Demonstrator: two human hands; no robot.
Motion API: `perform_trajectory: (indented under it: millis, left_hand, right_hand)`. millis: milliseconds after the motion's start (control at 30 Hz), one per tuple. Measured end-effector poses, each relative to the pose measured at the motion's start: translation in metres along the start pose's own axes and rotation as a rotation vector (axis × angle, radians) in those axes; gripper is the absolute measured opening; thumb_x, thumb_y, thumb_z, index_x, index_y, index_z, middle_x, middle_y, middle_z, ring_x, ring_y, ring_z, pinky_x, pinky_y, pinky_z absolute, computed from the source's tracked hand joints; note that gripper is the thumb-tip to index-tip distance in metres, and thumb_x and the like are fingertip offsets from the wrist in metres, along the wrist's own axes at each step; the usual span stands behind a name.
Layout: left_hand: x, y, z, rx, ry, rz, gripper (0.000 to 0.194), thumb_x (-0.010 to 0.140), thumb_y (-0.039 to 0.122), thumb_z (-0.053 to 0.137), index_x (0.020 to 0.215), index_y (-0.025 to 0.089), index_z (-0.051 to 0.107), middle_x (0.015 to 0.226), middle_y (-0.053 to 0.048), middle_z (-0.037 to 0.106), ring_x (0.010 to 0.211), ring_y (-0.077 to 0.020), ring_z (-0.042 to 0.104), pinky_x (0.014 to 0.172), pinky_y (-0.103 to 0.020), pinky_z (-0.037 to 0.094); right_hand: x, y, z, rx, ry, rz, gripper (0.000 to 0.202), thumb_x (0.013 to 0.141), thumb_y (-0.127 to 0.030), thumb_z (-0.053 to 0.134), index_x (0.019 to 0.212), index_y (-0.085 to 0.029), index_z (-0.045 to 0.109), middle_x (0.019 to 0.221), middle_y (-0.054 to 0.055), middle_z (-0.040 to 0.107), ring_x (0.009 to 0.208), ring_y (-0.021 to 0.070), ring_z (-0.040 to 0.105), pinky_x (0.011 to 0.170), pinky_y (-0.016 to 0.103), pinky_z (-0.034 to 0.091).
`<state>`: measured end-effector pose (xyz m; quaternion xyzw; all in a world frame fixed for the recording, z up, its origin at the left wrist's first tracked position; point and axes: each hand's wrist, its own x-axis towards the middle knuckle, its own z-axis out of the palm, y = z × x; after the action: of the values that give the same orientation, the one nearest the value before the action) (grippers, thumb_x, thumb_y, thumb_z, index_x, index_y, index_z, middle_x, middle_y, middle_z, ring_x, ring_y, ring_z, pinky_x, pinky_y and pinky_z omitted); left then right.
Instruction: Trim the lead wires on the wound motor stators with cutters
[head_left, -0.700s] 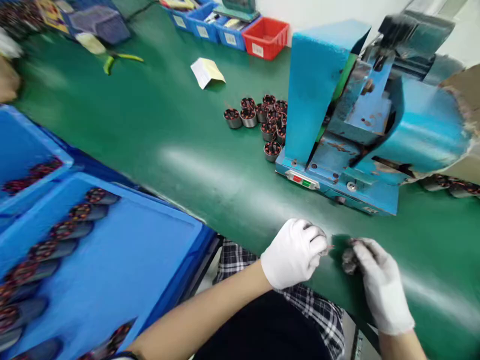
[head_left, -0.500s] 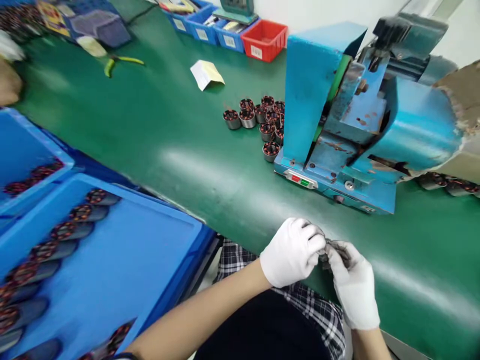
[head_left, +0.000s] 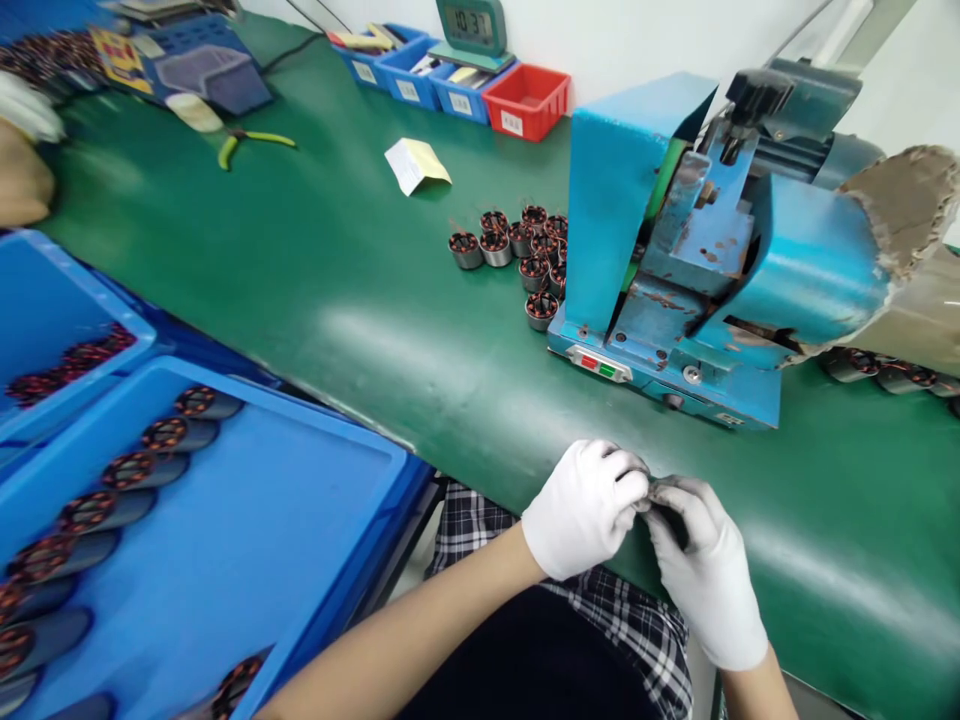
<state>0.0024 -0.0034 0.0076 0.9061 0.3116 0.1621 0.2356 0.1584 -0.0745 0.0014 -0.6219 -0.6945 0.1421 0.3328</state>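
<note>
My left hand [head_left: 589,508], in a white glove, is closed with its fingers curled near the table's front edge. My right hand [head_left: 709,560], gloved too, has its thumb and fingers pressed together, their darkened tips meeting those of the left. Whatever sits between the fingertips is hidden or too small to make out. Beyond the hands stands a blue belt machine [head_left: 675,270] with red and green buttons. Left of it, several wound motor cores [head_left: 541,308] rest on the green table [head_left: 337,250].
A blue tray [head_left: 300,500] at the left holds rows of wound cores; another blue bin [head_left: 67,290] adjoins it. Farther back are green-handled cutters [head_left: 255,140], a folded paper [head_left: 416,165], a red bin [head_left: 527,100] and a clock [head_left: 472,25]. Another person's hand [head_left: 22,170] is at far left.
The view has shifted slightly. A dark piece that showed between my fingertips is no longer visible, and my right hand has tilted slightly, with its wrist lower and farther right.
</note>
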Motion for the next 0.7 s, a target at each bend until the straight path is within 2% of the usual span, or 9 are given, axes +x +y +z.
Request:
perform_trajectory:
  millis: [100,167,267,333,400,467,600,633,700]
  left_hand:
    - [-0.001,0.0,0.001,0.003,0.009,-0.008,0.013,0.082,0.018,0.049,0.095,0.019,0.052,0.103,-0.003,0.059,0.091,-0.022,0.05,0.078,-0.038,0.042]
    - [-0.003,0.0,0.001,-0.024,0.031,-0.026,0.013,0.081,0.015,0.049,0.093,0.019,0.052,0.106,-0.003,0.059,0.094,-0.0219,0.051,0.081,-0.039,0.043]
    - [-0.004,-0.003,0.001,-0.152,0.105,-0.064,0.017,0.08,0.018,0.052,0.098,0.019,0.05,0.122,-0.008,0.051,0.109,-0.0216,0.049,0.091,-0.038,0.042]
    - [-0.004,-0.008,-0.001,-0.232,0.152,-0.088,0.04,0.076,0.024,0.059,0.112,0.017,0.044,0.131,-0.013,0.042,0.119,-0.0227,0.044,0.097,-0.037,0.041]
    - [-0.002,-0.015,-0.004,-0.267,0.158,-0.096,0.06,0.069,0.028,0.065,0.121,0.015,0.038,0.132,-0.016,0.041,0.122,-0.0247,0.043,0.1,-0.038,0.04]
    - [-0.001,-0.022,-0.009,-0.288,0.11,-0.074,0.066,0.064,0.031,0.068,0.121,0.015,0.039,0.131,-0.017,0.042,0.121,-0.0266,0.045,0.1,-0.039,0.04]
    - [0.001,-0.033,-0.019,-0.366,-0.095,0.005,0.084,0.048,0.035,0.078,0.121,0.015,0.043,0.132,-0.017,0.041,0.121,-0.0307,0.044,0.1,-0.04,0.04]
    - [0.002,-0.035,-0.019,-0.365,-0.108,-0.005,0.082,0.048,0.035,0.079,0.12,0.016,0.045,0.132,-0.016,0.042,0.12,-0.0303,0.045,0.099,-0.04,0.04]
    - [0.003,-0.035,-0.017,-0.332,-0.071,-0.046,0.065,0.053,0.033,0.078,0.11,0.018,0.052,0.128,-0.014,0.047,0.116,-0.0276,0.049,0.098,-0.039,0.04]
  right_hand:
    - [0.009,0.002,0.001,-0.246,-0.024,-0.213,0.015,0.086,-0.013,0.044,0.09,-0.018,0.057,0.081,0.007,0.062,0.067,0.0173,0.06,0.057,0.029,0.048]
    - [0.013,0.003,0.0,-0.309,-0.035,-0.263,0.017,0.086,-0.012,0.042,0.088,-0.017,0.058,0.075,0.006,0.062,0.06,0.017,0.059,0.053,0.028,0.046]
    - [0.015,0.002,0.0,-0.171,-0.032,-0.187,0.017,0.088,-0.016,0.042,0.089,-0.018,0.059,0.071,0.003,0.062,0.058,0.0146,0.06,0.053,0.025,0.048]
    - [0.013,0.001,0.002,-0.025,-0.037,-0.106,0.016,0.088,-0.016,0.044,0.091,-0.019,0.06,0.072,0.002,0.063,0.062,0.0133,0.062,0.057,0.023,0.05]
    - [0.011,0.001,0.005,0.082,-0.037,-0.04,0.016,0.086,-0.017,0.047,0.093,-0.019,0.061,0.076,0.003,0.065,0.068,0.0138,0.064,0.062,0.023,0.051]
    - [0.009,0.001,0.008,0.159,-0.035,0.02,0.018,0.084,-0.017,0.05,0.097,-0.02,0.062,0.08,0.003,0.066,0.072,0.0151,0.065,0.066,0.025,0.052]
    - [0.011,0.002,0.012,0.272,-0.047,0.175,0.017,0.08,-0.021,0.057,0.094,-0.022,0.065,0.083,0.003,0.068,0.075,0.017,0.065,0.069,0.027,0.053]
    - [0.012,0.002,0.012,0.285,-0.046,0.194,0.016,0.079,-0.022,0.057,0.092,-0.022,0.066,0.081,0.002,0.068,0.073,0.0169,0.064,0.068,0.027,0.053]
    - [0.014,0.001,0.012,0.284,-0.014,0.179,0.015,0.08,-0.023,0.056,0.088,-0.022,0.068,0.075,0.002,0.066,0.067,0.0163,0.063,0.063,0.026,0.053]
